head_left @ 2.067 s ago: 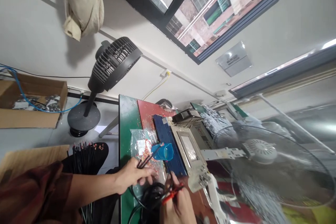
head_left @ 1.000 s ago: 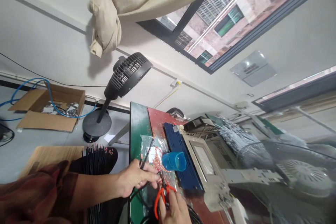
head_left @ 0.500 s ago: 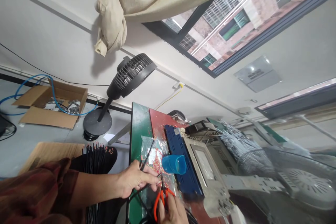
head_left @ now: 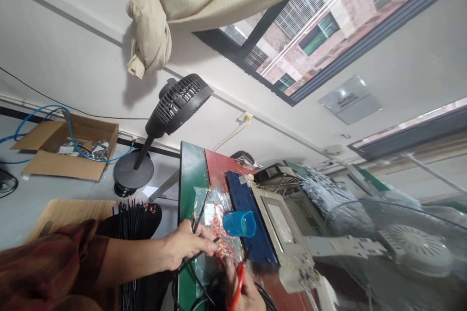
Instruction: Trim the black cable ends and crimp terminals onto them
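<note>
A black cable [head_left: 206, 204] is pinched in my left hand [head_left: 191, 244], one end rising above the fingers and another short end poking out toward the right. My right hand [head_left: 241, 289], low in the view, is wrapped round red-handled pliers [head_left: 238, 285], whose dark jaws point up and right, apart from the cable. Beneath the hands, a clear plastic bag [head_left: 200, 199] and many small red and white bits [head_left: 221, 233] lie on the table. Just beyond them is a blue cup [head_left: 240, 224].
The green table edge [head_left: 186, 175] runs beside a dark blue panel [head_left: 250, 214] and a beige machine [head_left: 282, 221]. A bundle of black cables [head_left: 129, 233] lies at my lap. A black fan [head_left: 178, 104] and a cardboard box [head_left: 69, 167] stand on the floor.
The pliers have come away from the cable end and turned in my right hand, their jaws now pointing up and right. My left hand still grips the cable.
</note>
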`<state>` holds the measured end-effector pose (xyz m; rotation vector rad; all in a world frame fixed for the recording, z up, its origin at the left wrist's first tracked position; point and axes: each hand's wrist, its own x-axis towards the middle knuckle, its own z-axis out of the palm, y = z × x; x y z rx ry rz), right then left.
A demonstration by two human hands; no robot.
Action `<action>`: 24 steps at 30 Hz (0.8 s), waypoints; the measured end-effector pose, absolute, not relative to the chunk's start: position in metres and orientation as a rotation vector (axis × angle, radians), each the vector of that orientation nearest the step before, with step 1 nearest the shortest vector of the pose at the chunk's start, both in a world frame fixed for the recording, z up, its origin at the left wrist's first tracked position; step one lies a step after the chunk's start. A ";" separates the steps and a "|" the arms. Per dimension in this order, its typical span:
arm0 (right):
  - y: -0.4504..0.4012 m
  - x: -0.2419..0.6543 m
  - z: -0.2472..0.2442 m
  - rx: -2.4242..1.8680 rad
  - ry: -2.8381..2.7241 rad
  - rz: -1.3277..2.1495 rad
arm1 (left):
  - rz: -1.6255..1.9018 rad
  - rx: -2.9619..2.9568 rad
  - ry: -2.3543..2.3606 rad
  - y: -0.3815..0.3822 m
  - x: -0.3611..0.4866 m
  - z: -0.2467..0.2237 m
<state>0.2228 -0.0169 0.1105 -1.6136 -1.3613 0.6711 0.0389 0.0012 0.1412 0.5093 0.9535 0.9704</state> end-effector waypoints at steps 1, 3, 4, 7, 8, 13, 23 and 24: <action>-0.017 0.219 0.113 -1.634 -1.304 0.710 | 0.969 0.516 0.964 0.001 0.039 0.141; -0.017 0.211 0.117 -1.630 -1.207 0.820 | 0.961 0.535 0.972 0.001 0.040 0.142; -0.017 0.208 0.119 -1.609 -1.176 0.895 | 0.956 0.543 0.977 0.000 0.041 0.144; -0.016 0.205 0.121 -1.556 -1.071 1.146 | 0.950 0.550 1.008 -0.001 0.042 0.146; -0.016 0.205 0.121 -1.541 -1.038 1.209 | 0.952 0.555 1.010 -0.002 0.042 0.146; -0.016 0.205 0.122 -1.424 -0.978 1.311 | 0.894 0.620 1.004 -0.004 0.045 0.141; -0.014 0.202 0.126 -1.391 -1.058 1.365 | 0.835 0.673 0.940 -0.007 0.048 0.139; -0.014 0.202 0.126 -1.391 -1.048 1.375 | 0.826 0.675 0.938 -0.007 0.048 0.139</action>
